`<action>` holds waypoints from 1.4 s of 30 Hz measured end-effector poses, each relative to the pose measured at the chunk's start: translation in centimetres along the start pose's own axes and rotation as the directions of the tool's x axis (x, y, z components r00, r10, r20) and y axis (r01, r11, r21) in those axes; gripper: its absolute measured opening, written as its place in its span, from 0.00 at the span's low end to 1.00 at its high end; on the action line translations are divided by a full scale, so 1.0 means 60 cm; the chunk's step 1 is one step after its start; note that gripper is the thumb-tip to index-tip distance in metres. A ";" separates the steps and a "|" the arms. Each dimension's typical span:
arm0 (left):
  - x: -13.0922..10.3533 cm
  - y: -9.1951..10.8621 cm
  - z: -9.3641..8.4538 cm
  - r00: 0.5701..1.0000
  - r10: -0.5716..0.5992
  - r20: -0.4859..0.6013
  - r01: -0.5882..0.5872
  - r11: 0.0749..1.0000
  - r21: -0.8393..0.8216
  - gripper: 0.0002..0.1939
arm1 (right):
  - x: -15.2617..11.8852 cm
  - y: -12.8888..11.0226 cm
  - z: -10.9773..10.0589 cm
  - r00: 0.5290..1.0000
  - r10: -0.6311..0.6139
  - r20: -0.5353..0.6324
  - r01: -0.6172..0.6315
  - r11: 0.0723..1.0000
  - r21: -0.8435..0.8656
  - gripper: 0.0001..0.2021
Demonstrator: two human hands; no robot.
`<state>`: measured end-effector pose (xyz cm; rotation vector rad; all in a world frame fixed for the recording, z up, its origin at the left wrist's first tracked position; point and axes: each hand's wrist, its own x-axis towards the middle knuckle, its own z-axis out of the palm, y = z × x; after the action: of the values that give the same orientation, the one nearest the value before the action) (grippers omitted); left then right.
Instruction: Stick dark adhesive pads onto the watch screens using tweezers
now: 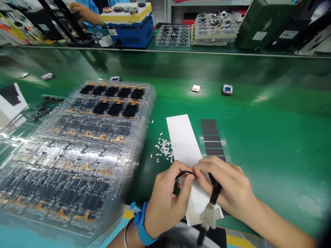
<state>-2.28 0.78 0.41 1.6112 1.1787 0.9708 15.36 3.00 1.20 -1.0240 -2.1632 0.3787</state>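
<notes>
Both hands meet over a white paper strip (pixel 183 137) near the table's front edge. My left hand (pixel 172 196) pinches a small dark curved part (pixel 183 173) between thumb and index finger. The fingertips of my right hand (pixel 227 182) touch the same spot from the right; what they pinch is mostly hidden. A black stick-like tool (pixel 215 194) with a taped middle slants down from under my right hand. Small white pieces (pixel 164 148) lie scattered left of the paper. A clear sheet with dark rectangles (pixel 212 137) is on its right.
A tall stack of clear trays (pixel 98 137) holding dark screens fills the left. Small devices (pixel 227 90) sit on the green table (pixel 271 137). Behind, a shelf bears a blue machine (pixel 131 34), part trays (pixel 173 35) and green boxes (pixel 262 26). Another person's hand (pixel 86 13) shows at the top left.
</notes>
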 end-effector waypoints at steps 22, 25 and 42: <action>-0.007 -0.006 0.005 0.963 0.231 0.138 -0.212 0.967 -0.139 0.03 | 0.087 0.025 -0.001 0.886 0.368 0.284 -0.461 0.769 0.443 0.07; -0.011 -0.007 0.004 0.988 0.137 0.072 -0.112 0.955 -0.274 0.04 | 0.051 0.020 -0.011 0.813 0.428 0.395 -0.582 0.622 0.524 0.12; -0.016 -0.012 0.006 0.986 -0.141 0.087 0.164 0.903 -0.397 0.07 | 0.013 0.008 -0.001 0.822 0.414 0.392 -0.568 0.536 0.624 0.10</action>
<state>-2.34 -0.11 -0.44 1.1909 0.9720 0.9853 15.32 3.91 1.39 -1.1165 -1.5485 1.5428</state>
